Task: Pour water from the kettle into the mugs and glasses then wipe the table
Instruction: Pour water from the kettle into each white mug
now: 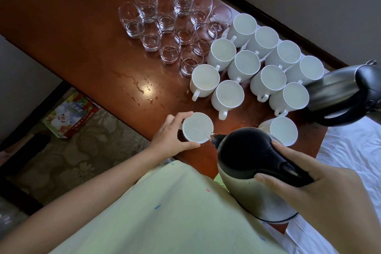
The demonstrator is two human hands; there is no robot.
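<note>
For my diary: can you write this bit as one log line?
step: pouring | right hand: grips kettle | left hand: holds mug | table: wet

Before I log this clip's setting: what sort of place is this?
Probably a hotel or guest room: white bed linen beside the wooden table, patterned carpet, and many matching white mugs and glasses.

The left half of the reddish-brown wooden desk (68, 27) lies open, broken only by a patch of spilled water drops (140, 88). A tight cluster of clear drinking glasses (171, 24) and packed rows of white ceramic mugs (257, 70) fill the right side, with hardly a gap between them. A second steel kettle with a black handle (344, 95) blocks the far right edge.
</note>
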